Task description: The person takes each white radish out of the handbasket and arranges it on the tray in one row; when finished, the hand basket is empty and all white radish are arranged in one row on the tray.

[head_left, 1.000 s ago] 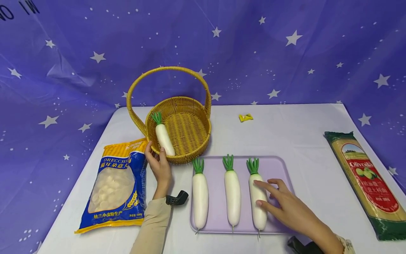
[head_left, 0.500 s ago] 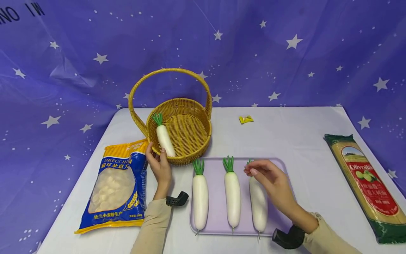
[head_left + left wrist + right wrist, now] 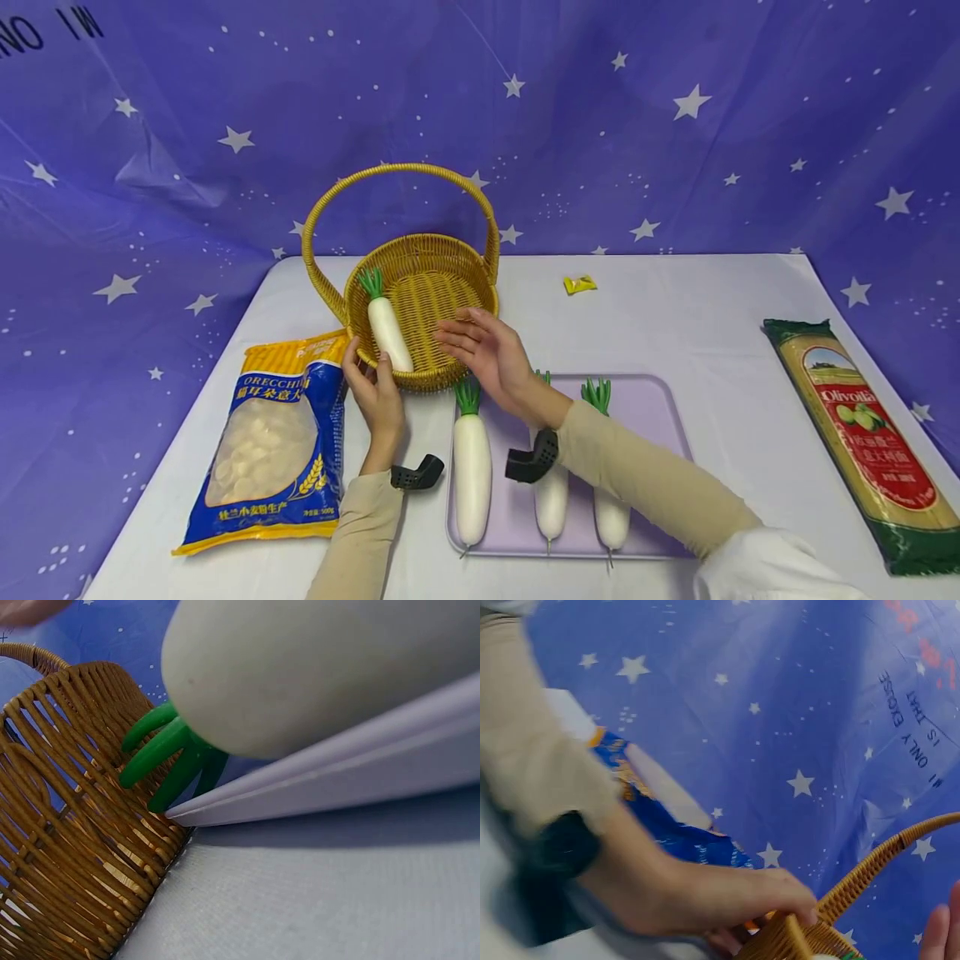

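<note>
My left hand (image 3: pixel 377 404) grips the front left rim of a wicker basket (image 3: pixel 450 283), with its thumb at the rim. In the basket, along its left side, lies a white radish (image 3: pixel 388 333) with green leaf stubs. My right hand (image 3: pixel 491 358), fingers extended and holding nothing, hovers at the basket's front right rim. Three more white radishes lie on a lilac tray (image 3: pixel 652 400): a left radish (image 3: pixel 472 483), a middle radish (image 3: pixel 552 504) and a right radish (image 3: pixel 611 521). My right forearm partly covers the middle and right ones.
A blue and yellow pasta bag (image 3: pixel 262 450) lies left of the basket, close to my left hand. On the far right is a spaghetti pack (image 3: pixel 862 433). A small yellow wrapped candy (image 3: pixel 580 285) lies toward the back. The basket's tall handle (image 3: pixel 401 168) arches above its bowl.
My right hand has left the right radish on the tray, lifting and sweeping left to the basket's edge without a radish. My left hand has stayed on the rim.
</note>
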The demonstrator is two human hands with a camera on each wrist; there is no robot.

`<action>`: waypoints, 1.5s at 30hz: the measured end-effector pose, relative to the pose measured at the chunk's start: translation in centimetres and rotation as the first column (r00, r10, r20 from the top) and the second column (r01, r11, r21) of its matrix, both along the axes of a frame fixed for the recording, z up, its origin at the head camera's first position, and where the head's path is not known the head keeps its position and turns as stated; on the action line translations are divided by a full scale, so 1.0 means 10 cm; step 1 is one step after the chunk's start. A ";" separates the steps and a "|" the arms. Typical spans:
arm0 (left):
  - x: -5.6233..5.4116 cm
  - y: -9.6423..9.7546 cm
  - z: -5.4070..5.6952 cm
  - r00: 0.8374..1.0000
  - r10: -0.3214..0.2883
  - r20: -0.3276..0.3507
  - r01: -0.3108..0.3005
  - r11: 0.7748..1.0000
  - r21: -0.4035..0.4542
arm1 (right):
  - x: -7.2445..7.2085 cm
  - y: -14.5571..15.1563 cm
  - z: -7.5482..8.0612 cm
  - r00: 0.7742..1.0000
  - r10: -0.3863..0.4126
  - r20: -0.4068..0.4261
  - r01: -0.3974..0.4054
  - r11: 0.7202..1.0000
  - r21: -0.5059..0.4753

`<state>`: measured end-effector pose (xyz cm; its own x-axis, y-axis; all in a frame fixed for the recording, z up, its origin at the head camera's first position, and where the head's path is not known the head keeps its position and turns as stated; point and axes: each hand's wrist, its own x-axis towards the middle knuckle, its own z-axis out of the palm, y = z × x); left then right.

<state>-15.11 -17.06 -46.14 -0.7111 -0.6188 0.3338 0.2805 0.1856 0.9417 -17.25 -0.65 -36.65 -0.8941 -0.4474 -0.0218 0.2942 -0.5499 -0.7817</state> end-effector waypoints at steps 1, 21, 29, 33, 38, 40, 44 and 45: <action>0.01 0.00 0.00 1.000 0.001 0.002 -0.001 1.000 -0.002 | -0.05 -0.09 0.01 1.000 -0.012 0.009 0.012 1.000 0.009; 0.13 0.11 0.33 1.000 -0.008 0.014 0.008 1.000 0.012 | -0.64 -0.88 -0.21 0.996 -0.072 0.055 0.037 0.880 0.474; 0.09 0.06 0.21 0.999 -0.026 0.021 0.026 1.000 0.015 | -0.61 -0.91 -0.28 0.970 0.225 0.090 -0.213 0.615 0.759; 0.03 0.01 0.06 0.999 -0.009 0.033 0.009 1.000 0.003 | -0.59 -0.93 -0.30 0.956 0.288 0.049 -0.212 0.567 0.796; 0.02 0.01 0.01 0.999 0.010 0.030 -0.010 1.000 -0.007 | -0.56 -0.94 -0.34 0.922 0.368 -0.117 -0.084 0.486 0.870; 0.02 0.01 0.01 1.000 0.014 0.025 -0.014 1.000 -0.001 | -0.55 -0.95 -0.34 0.897 0.403 -0.182 -0.027 0.461 0.887; 0.02 0.01 0.06 0.999 0.018 0.029 -0.018 1.000 0.004 | -0.55 -0.95 -0.32 0.863 0.446 -0.236 0.019 0.438 0.899; 0.03 0.01 0.08 0.999 0.018 0.027 -0.018 1.000 0.005 | -0.55 -0.95 -0.32 0.857 0.454 -0.244 0.026 0.435 0.900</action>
<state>-14.80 -16.91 -45.35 -0.7086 -0.6332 0.3113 0.2519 0.1851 0.9499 -22.77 -10.19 -39.81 -0.7891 -0.5833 -0.1926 -0.1641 0.5023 -0.8489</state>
